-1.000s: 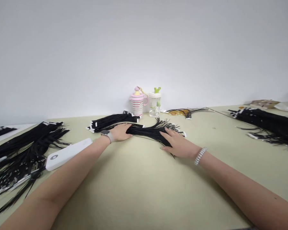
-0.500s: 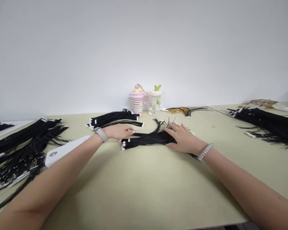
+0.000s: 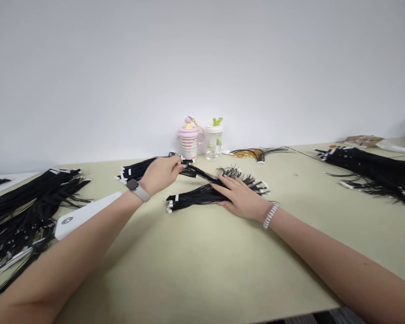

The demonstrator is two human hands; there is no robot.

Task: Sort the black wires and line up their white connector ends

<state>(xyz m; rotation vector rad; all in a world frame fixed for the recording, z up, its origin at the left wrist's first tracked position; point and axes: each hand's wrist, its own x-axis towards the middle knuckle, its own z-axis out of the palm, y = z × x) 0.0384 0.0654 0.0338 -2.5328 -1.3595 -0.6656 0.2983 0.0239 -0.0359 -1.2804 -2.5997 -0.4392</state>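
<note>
My left hand (image 3: 164, 174), with a watch on its wrist, pinches one end of a thin black cable harness (image 3: 204, 173). That harness rises off the table and runs right toward my other hand. My right hand (image 3: 241, 195) lies flat with fingers spread on a bundle of black cables (image 3: 202, 195) with white connectors at its left end. Loose wire ends fan out beyond the fingers. Behind my left hand rests another black cable bundle (image 3: 138, 168), partly covered by the hand.
A pink striped mug (image 3: 189, 143) and a clear cup (image 3: 213, 143) stand against the wall. Black cable piles lie at the left (image 3: 30, 198) and right (image 3: 374, 171). A white box (image 3: 84, 213) is beside my left forearm. Small wires with an orange part (image 3: 248, 154) lie at the back.
My left hand has moved up and lifted one end of a harness off the bundle. My right hand has shifted slightly left and stays flat on the cables.
</note>
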